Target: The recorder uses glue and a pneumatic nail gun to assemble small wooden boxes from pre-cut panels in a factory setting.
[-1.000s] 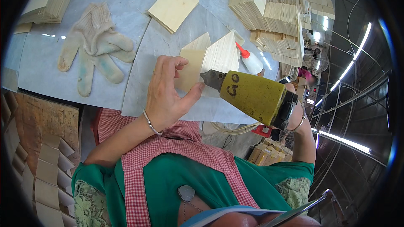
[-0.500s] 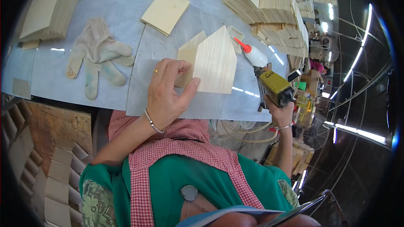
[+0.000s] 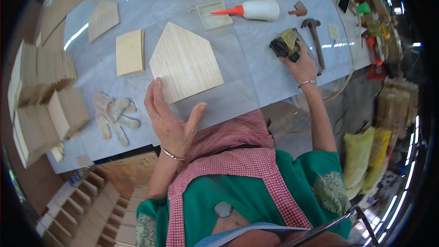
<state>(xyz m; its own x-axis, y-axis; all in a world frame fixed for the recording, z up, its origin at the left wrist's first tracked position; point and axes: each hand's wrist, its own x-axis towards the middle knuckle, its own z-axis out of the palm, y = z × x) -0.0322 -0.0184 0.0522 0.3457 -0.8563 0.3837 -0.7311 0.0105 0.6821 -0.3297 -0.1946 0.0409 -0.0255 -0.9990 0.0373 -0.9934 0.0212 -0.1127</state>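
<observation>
A pale wooden piece shaped like a house front (image 3: pixel 186 64) lies near the middle of the table, its pointed end away from me. My left hand (image 3: pixel 169 116) is open beside its lower left corner, thumb and fingers spread, fingertips at or very near the edge. To the right, my right hand (image 3: pixel 302 66) is closed around a yellow and black nail gun (image 3: pixel 286 45), down at the tabletop; its handle is partly hidden by my fingers. A hammer (image 3: pixel 314 41) lies just right of it.
A white glue bottle with a red nozzle (image 3: pixel 258 10) rests over a shallow tray (image 3: pixel 209 24). Rectangular boards (image 3: pixel 130 52) and another pointed panel (image 3: pixel 104 19) lie at left. Work gloves (image 3: pixel 114 114) sit near wood stacks (image 3: pixel 45 75). A hose (image 3: pixel 340 89) hangs off the right edge.
My view has turned. The left fingers have come off the wooden piece's side and spread. The nail gun, still in my right hand, has moved from the table's front edge onto the tabletop beside the hammer.
</observation>
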